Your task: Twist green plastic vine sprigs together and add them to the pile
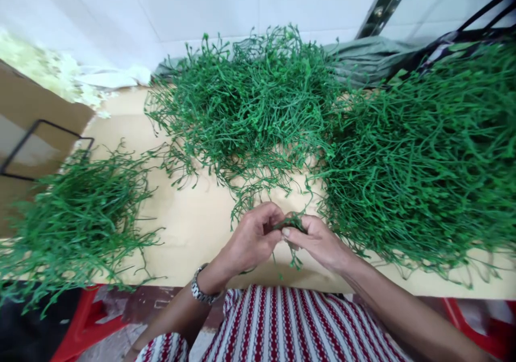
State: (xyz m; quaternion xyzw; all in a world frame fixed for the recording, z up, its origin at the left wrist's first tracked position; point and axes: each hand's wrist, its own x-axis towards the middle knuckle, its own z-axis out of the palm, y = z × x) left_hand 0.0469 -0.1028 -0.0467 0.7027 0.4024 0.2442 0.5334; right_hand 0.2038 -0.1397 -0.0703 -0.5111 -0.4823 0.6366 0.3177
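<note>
My left hand (256,238), with a metal-banded watch (201,286) on its wrist, is closed in a pinch close to the table's front edge. Opposite it, my right hand (322,244) also pinches, thumb and fingers pressed together. Between the fingertips of both hands are thin green stems (294,222) with small budded tips, some hanging below; how many is hidden. Just beyond the hands lies a loose heap of similar green stems (250,104). A larger, denser heap (423,163) fills the right side, and a smaller bundle (88,211) lies on the left.
The pale table (185,244) backs onto a white tiled wall (209,7). At left stand a cardboard box (36,104), a black wire frame (60,124) and pale yellow flowers (40,66). Grey-green cloth (363,58) lies along the back. Red stools (86,319) show below the front edge.
</note>
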